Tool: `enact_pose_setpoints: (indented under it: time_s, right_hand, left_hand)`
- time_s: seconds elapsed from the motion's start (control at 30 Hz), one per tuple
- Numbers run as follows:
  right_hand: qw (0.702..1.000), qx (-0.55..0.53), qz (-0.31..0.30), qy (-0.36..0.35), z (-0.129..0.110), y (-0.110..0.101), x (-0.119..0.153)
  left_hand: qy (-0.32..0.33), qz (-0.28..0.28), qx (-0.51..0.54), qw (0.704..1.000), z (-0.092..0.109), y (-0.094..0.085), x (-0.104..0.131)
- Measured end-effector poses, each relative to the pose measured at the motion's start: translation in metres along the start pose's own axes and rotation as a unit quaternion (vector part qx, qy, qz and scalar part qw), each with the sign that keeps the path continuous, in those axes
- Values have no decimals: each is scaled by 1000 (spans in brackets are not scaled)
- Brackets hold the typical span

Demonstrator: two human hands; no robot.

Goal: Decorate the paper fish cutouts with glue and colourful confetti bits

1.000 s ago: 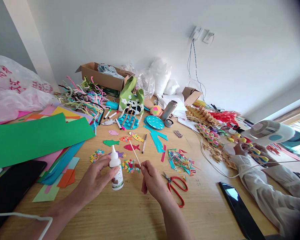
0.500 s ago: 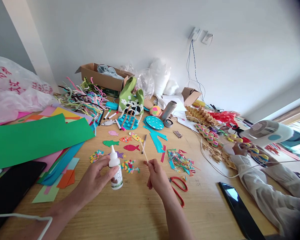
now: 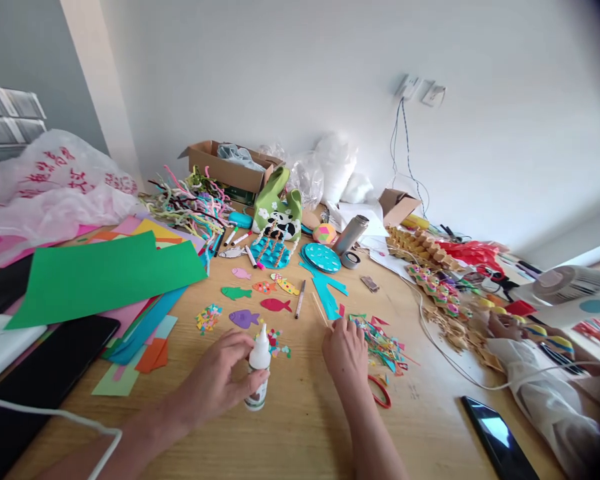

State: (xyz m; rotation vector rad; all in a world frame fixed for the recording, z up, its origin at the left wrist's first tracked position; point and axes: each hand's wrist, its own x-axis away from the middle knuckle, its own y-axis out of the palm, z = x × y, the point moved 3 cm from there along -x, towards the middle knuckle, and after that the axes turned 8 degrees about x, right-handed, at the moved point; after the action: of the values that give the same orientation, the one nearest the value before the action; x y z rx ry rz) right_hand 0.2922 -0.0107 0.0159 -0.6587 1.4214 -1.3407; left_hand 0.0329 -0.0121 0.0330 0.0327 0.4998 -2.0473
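My left hand (image 3: pixel 230 377) is closed around a white glue bottle (image 3: pixel 258 383), its pointed nozzle up. Just beyond it lies a purple paper fish (image 3: pixel 244 318), and the nozzle overlaps a pile of coloured paper dots (image 3: pixel 281 345). Palm down over the wood, my right hand (image 3: pixel 347 350) has its fingers together at the near end of a thin pale stick (image 3: pixel 320 309); the fingertips are partly hidden. Red-handled scissors (image 3: pixel 383 393) show partly beside that wrist. Farther off are a red paper fish (image 3: pixel 275 305), a green one (image 3: pixel 236 293) and a pen (image 3: pixel 301 300).
Green paper sheets (image 3: pixel 115 277) are stacked at left. Paper scraps (image 3: pixel 380 340) lie right of my right hand. A phone (image 3: pixel 497 433), a white fan (image 3: pixel 570 290) and another person's sleeve (image 3: pixel 540 393) are at right. A steel flask (image 3: pixel 353 233) leans at the back.
My right hand has turned palm down and moved right with the stick, now covering part of the scissors. The glue bottle has shifted right, uncovering the purple fish. The whole view has shifted.
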Motion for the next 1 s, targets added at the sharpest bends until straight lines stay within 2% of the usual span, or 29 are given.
enact_pose_setpoints:
  time_s: [0.07, 0.13, 0.23, 0.3, 0.4, 0.53, 0.67, 0.77, 0.83, 0.9, 0.93, 1.0]
  right_hand:
    - [990, -66, 108, -56, -9, -13, 9]
    - [956, -149, 203, -151, -22, -30, 25]
    - [890, -201, 212, -349, -49, -50, 49]
    - [858, -217, 206, -418, -63, -58, 58]
    - [843, -224, 212, -440, -75, -61, 58]
    - [832, -219, 252, -444, -81, -62, 53]
    - [800, -255, 280, -465, -88, -69, 48]
    - [801, -339, 257, -420, -96, -76, 33]
    - [820, -432, 208, -313, -100, -76, 13]
    - [828, -522, 123, -162, -105, -69, -8]
    - [821, -555, 82, -103, -107, -64, -16]
    - [806, -591, 8, -31, -114, -52, -25]
  left_hand:
    - [-41, -14, 69, 997, -3, 2, 0]
    - [-86, -35, 173, 981, -8, 4, 0]
    - [-122, -41, 272, 954, -13, 5, -2]
    - [-126, -21, 270, 954, -12, 2, -4]
    - [-135, -9, 250, 959, -6, -2, -5]
    - [-137, 28, 224, 964, -1, -6, -4]
    - [-129, 50, 223, 965, 0, -8, -1]
    - [-77, 59, 162, 982, 1, -14, -2]
    - [-24, 72, 54, 996, 1, -19, -3]
    - [18, 84, -84, 993, -4, -21, -4]
    - [28, 81, -142, 986, -7, -20, -4]
    - [42, 75, -242, 966, -16, -16, -3]
